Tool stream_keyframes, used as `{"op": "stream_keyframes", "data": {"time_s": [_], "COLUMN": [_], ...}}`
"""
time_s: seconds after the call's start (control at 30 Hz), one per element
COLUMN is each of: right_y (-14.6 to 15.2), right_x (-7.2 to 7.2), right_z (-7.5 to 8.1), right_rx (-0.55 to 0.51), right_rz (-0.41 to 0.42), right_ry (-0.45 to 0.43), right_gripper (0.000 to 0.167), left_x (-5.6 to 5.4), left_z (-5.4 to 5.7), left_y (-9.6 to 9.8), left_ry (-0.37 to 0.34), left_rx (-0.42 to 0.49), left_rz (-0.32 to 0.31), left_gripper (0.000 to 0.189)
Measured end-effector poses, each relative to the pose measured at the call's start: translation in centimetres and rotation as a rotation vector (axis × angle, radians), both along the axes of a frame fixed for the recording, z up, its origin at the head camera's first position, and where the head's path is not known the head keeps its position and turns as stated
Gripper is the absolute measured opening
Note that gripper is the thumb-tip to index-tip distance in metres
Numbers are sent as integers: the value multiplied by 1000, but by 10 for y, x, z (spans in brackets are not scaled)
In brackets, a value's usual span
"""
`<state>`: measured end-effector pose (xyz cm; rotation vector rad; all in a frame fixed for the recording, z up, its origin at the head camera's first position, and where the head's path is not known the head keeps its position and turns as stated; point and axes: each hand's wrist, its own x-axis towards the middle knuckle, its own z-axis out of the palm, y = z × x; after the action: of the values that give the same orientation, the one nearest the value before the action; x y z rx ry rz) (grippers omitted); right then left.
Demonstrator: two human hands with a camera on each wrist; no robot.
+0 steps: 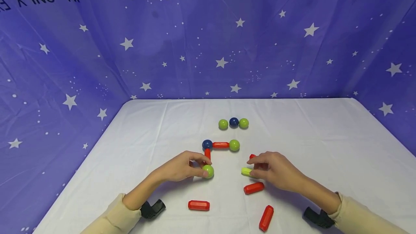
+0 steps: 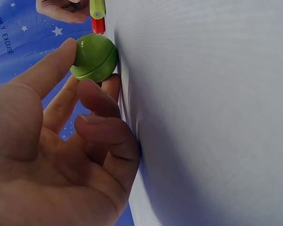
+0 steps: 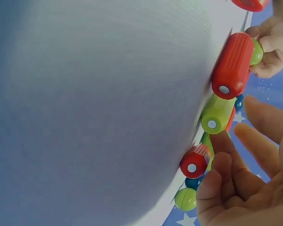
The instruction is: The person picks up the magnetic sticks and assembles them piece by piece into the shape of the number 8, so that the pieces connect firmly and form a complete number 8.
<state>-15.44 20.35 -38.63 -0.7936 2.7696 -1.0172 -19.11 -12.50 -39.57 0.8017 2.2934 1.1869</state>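
My left hand pinches a green ball between thumb and fingertips, low over the white table. This ball is at the near end of a red rod, which runs up to a dark blue ball. From the blue ball another red rod reaches right to a second green ball, making an L shape. My right hand hovers with spread fingers at a yellow-green rod lying on the table. A red rod behind it is partly hidden by the fingers.
Three loose balls stand in a row farther back, with a blue ball between two green ones. Red rods lie nearer me: one by the right hand, another at the front, a third left. A purple star-printed curtain surrounds the table.
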Motion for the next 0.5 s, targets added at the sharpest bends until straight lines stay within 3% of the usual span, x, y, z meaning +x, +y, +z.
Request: {"op": "stream_keyframes", "data": {"time_s": [0.5], "right_y": [1], "right_x": [0], "right_z": [-3], "right_rx": [-32], "right_rz": [12], "right_ry": [-9], "right_gripper": [23], "left_x": [2], "left_z": [1], "left_y": [0], "left_ry": [-13], "left_rx": [11], "left_rz": [11], "left_gripper": [23]}}
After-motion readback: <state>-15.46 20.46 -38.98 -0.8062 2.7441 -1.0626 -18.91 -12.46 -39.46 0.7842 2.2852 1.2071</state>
